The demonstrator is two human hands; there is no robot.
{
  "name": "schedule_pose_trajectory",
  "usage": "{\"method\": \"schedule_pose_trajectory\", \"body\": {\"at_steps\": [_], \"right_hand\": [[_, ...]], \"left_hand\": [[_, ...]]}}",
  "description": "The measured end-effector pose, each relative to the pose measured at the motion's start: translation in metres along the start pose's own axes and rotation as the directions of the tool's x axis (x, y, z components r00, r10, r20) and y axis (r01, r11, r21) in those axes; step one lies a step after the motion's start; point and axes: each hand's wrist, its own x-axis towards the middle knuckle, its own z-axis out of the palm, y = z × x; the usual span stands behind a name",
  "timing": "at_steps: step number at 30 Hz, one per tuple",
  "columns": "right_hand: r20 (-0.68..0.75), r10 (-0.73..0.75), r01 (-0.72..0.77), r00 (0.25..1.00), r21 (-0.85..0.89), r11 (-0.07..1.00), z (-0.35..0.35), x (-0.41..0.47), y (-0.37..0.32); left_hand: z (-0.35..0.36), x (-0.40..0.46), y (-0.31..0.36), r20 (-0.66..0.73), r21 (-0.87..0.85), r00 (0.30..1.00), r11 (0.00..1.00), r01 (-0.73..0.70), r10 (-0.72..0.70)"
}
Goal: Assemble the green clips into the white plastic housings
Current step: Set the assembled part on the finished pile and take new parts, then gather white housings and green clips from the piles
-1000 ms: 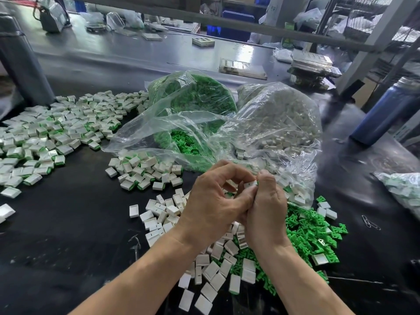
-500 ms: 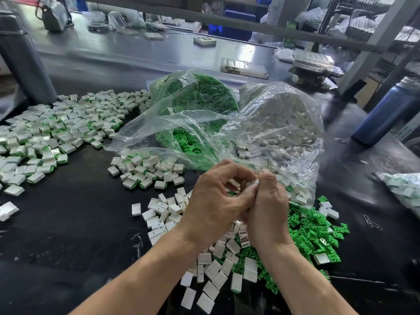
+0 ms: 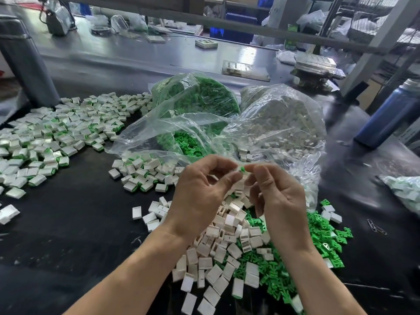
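Note:
My left hand [image 3: 200,194] and my right hand [image 3: 277,196] meet at their fingertips above the table, pinching one small part between them with a green clip [image 3: 242,169] showing at its tip. Whether a white housing is under the fingers is hard to tell. Below the hands lies a heap of loose white housings [image 3: 222,253] and, to its right, a heap of loose green clips [image 3: 318,237]. Finished white-and-green pieces [image 3: 141,176] lie in a small pile left of the hands.
A clear bag of green clips [image 3: 200,98] and a clear bag of white housings [image 3: 284,123] lie open behind the hands. A large spread of finished pieces [image 3: 52,135] covers the left. A blue bottle [image 3: 388,112] stands right; a dark cylinder [image 3: 22,57] stands far left.
My hands have drawn slightly apart and opened up from a tight clasp, so the green clip now shows between the fingertips. The piles and bags have not moved.

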Motion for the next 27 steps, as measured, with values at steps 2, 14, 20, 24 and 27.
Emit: {"method": "schedule_pose_trajectory", "body": {"at_steps": [2, 14, 20, 24, 27], "right_hand": [[0.042, -0.01, 0.012, 0.999, -0.036, 0.999, 0.0, 0.0, 0.0], [0.026, -0.003, 0.007, 1.0, -0.169, 0.986, -0.002, 0.002, 0.01], [-0.037, 0.04, -0.047, 0.999, -0.218, 0.975, -0.006, 0.003, 0.012], [-0.046, 0.07, -0.08, 0.996, -0.276, 0.958, -0.014, 0.005, 0.015], [-0.042, 0.098, -0.106, 0.994, -0.313, 0.944, -0.017, 0.006, 0.018]], "left_hand": [[-0.001, 0.0, -0.001, 0.009, -0.009, 1.0, 1.0, 0.004, -0.004], [0.001, 0.002, -0.004, 0.049, -0.1, 0.993, 0.989, 0.109, -0.105], [-0.026, 0.01, -0.008, 0.059, 0.231, 0.975, 0.953, 0.196, -0.215], [-0.055, 0.018, -0.015, -0.159, 0.444, 0.958, 0.849, 0.286, -0.239], [-0.066, 0.021, -0.02, -0.262, 0.533, 0.937, 0.775, 0.34, -0.231]]}}
